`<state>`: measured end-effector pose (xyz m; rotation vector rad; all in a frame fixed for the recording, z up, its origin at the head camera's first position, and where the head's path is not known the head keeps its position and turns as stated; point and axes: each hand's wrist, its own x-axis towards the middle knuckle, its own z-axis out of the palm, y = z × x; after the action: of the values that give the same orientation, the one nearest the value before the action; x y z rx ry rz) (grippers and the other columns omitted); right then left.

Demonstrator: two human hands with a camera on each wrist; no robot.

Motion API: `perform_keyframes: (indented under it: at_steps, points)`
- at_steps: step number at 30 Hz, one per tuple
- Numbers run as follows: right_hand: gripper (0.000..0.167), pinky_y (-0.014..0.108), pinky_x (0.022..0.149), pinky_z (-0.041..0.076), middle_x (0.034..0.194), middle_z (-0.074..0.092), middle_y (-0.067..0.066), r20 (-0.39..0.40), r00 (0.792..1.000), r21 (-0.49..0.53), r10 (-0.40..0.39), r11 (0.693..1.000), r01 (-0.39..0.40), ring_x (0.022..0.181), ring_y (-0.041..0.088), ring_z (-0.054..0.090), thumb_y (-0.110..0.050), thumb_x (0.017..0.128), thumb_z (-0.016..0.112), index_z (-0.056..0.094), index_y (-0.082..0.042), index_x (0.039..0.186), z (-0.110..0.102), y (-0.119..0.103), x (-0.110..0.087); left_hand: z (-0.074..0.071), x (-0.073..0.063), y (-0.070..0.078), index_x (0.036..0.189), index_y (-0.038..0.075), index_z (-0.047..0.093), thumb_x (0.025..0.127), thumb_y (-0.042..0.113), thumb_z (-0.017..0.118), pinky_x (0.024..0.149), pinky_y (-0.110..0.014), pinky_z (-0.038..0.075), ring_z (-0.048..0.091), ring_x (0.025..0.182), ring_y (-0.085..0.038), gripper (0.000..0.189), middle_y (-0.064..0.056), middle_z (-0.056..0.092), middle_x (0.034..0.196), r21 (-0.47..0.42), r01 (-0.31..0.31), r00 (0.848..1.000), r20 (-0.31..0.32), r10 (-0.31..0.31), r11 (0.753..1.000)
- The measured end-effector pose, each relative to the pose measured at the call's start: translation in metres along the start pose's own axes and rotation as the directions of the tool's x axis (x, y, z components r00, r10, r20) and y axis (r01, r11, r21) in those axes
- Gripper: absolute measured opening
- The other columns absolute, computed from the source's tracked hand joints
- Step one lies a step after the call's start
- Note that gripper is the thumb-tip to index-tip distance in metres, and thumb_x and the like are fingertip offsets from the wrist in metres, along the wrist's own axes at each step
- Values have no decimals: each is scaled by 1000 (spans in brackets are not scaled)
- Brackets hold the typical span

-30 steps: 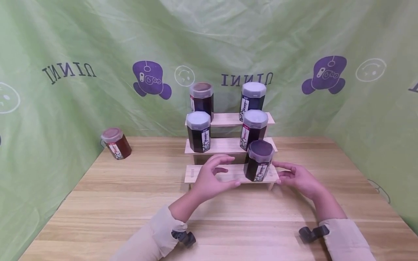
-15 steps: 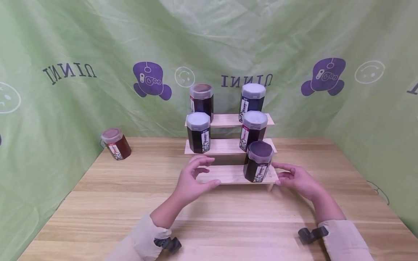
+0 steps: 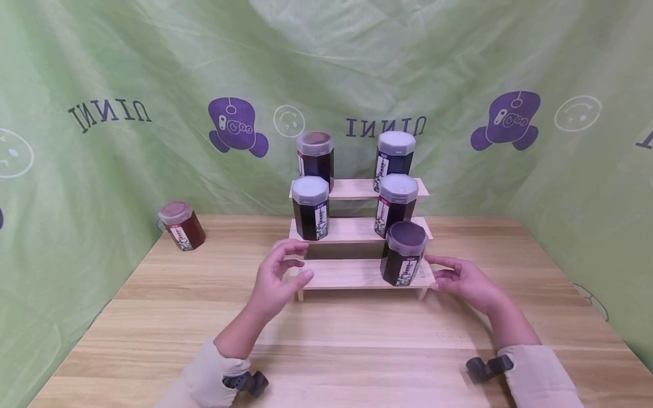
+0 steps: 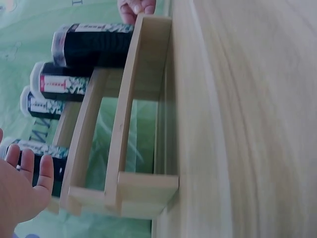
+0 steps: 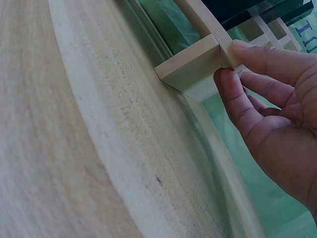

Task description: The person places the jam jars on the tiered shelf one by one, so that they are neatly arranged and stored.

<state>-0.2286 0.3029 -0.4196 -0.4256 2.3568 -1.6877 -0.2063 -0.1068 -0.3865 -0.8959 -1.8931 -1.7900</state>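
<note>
A three-tier wooden display stand holds several dark octagonal jars. On the bottom step, at its right, stands a jar with a dark lid. My right hand pinches the right end of that step; in the right wrist view the thumb lies at the board's corner. Beside the stand's left end my left hand hovers with loosely bent fingers, holding nothing. In the left wrist view, its fingers appear in front of a jar. The middle step carries a left jar and a right jar.
Two more jars stand on the top step, one left and one right. A reddish jar sits apart at the wooden table's far left edge. A green printed curtain hangs behind.
My left hand has moved left, from in front of the bottom step to beside its left end. The right hand, the stand and the jars have stayed put.
</note>
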Motion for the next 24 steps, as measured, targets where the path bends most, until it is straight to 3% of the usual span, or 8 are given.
perform_keyframes:
  at_steps: [7, 15, 24]
  points:
    - [72, 24, 88, 53, 125, 54, 35, 1, 1000, 10, 1, 1000, -1, 102, 9, 64, -2, 85, 70, 33, 11, 145, 0, 0, 0, -17, 2, 1, 115, -18, 53, 77, -14, 67, 90, -41, 54, 50, 116, -31, 41, -31, 48, 125, 28, -22, 998, -55, 23, 999]
    - [72, 24, 88, 53, 125, 54, 35, 1, 1000, 13, -2, 1000, 2, 102, 10, 64, -2, 85, 70, 32, 11, 145, 0, 0, 0, -33, 5, 0, 121, -17, 52, 78, -15, 66, 89, -36, 53, 51, 113, -28, 45, -27, 49, 123, 41, -33, 993, -115, 38, 999]
    - [72, 23, 89, 52, 127, 54, 35, 6, 1000, 20, -2, 1000, 2, 103, 10, 64, -3, 85, 70, 32, 10, 145, 0, 0, 0, -55, 6, 0, 123, -7, 56, 82, -12, 67, 94, -34, 51, 52, 115, -22, 43, -17, 55, 123, 124, 56, 984, -177, -33, 991]
